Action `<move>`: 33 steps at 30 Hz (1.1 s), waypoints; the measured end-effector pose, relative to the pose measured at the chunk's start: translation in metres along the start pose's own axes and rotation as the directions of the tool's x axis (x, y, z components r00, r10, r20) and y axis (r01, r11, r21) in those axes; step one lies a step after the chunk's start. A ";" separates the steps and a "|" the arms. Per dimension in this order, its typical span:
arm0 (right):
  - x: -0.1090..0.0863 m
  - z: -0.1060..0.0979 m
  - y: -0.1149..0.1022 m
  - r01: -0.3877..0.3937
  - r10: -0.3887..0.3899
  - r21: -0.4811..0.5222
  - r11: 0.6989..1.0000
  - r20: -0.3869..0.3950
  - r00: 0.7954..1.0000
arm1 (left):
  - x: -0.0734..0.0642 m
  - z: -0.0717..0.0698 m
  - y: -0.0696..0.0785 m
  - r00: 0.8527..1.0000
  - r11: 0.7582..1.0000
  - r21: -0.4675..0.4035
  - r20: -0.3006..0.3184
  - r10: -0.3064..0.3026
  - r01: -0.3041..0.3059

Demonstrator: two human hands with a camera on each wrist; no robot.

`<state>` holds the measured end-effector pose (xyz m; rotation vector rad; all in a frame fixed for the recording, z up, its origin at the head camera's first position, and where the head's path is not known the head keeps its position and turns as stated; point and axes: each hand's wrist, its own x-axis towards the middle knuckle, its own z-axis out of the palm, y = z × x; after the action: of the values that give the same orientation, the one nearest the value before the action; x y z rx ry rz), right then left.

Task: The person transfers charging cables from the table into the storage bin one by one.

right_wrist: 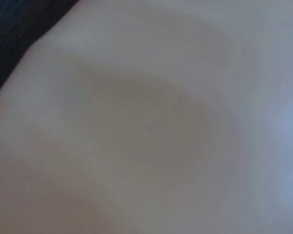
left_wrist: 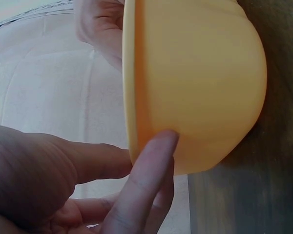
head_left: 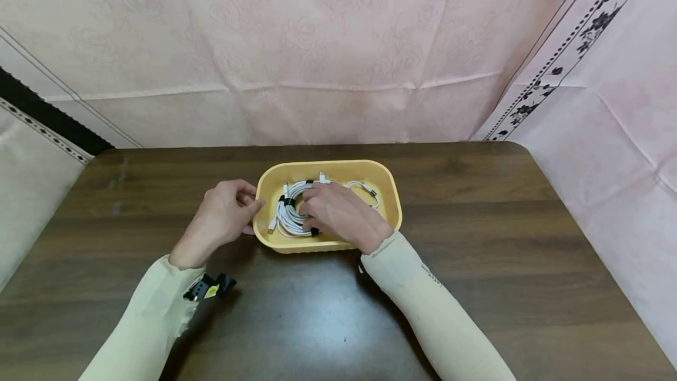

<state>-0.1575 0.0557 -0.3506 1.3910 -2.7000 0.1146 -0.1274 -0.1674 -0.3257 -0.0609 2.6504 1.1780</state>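
A yellow plastic tub [head_left: 328, 164] stands on the table, with coiled white cables [head_left: 288, 214] bundled by black straps inside it. My left hand [head_left: 224, 213] is at the tub's left end. In the left wrist view, its thumb touches the rim and a finger [left_wrist: 154, 161] lies against the outer wall, so the rim is pinched between them. My right hand [head_left: 344, 213] reaches into the tub, its curled fingers and thumb gripping the right side of the cable coil. The fingertips are partly hidden among the loops. Only a blurred pale surface fills most of the right wrist view.
Another white cable end [head_left: 365, 187] lies in the tub's right part, and a white plug [head_left: 322, 177] stands up near the back wall. The dark wooden table [head_left: 465, 263] extends around the tub. Pale patterned cloth [head_left: 317, 46] hangs behind the table.
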 end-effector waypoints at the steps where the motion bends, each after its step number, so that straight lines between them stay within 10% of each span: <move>1: 0.000 0.000 0.000 0.000 0.000 -0.006 1.000 0.006 1.000 | 0.000 0.000 0.000 1.000 1.000 0.002 0.001 -0.001 0.001; 18: -0.004 -0.005 0.006 0.019 -0.015 0.047 0.999 -0.080 0.997 | 0.001 0.000 0.001 1.000 1.000 0.009 0.005 0.000 0.000; 33: -0.010 -0.023 0.002 -0.124 0.126 0.028 0.992 -0.094 0.988 | 0.000 -0.002 -0.003 0.999 0.999 0.030 0.023 0.027 -0.028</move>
<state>-0.1525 0.0673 -0.3292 1.1880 -2.7128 0.2157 -0.1277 -0.1711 -0.3270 -0.0057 2.6568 1.1394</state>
